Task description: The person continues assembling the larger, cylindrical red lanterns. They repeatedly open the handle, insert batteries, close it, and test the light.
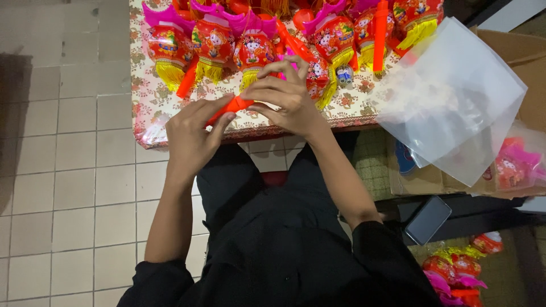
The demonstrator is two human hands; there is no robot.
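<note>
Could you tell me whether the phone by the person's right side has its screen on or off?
Off: the phone shows a dark, blank screen with no lit picture, lying flat beside the person's leg.

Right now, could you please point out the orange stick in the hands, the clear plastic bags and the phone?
orange stick (236, 104), head view, on the bare stretch between both hands.
clear plastic bags (455, 96), head view, middle of the top bag.
phone (427, 219), head view, centre of its dark screen.

Clear plastic bags (455, 96): a loose stack at right, lying over the open brown cardboard box (520, 54). Bagged lantern (515, 165): pink and red, in clear wrap at the right edge. Phone (427, 219): dark blank screen, lower right.
</note>
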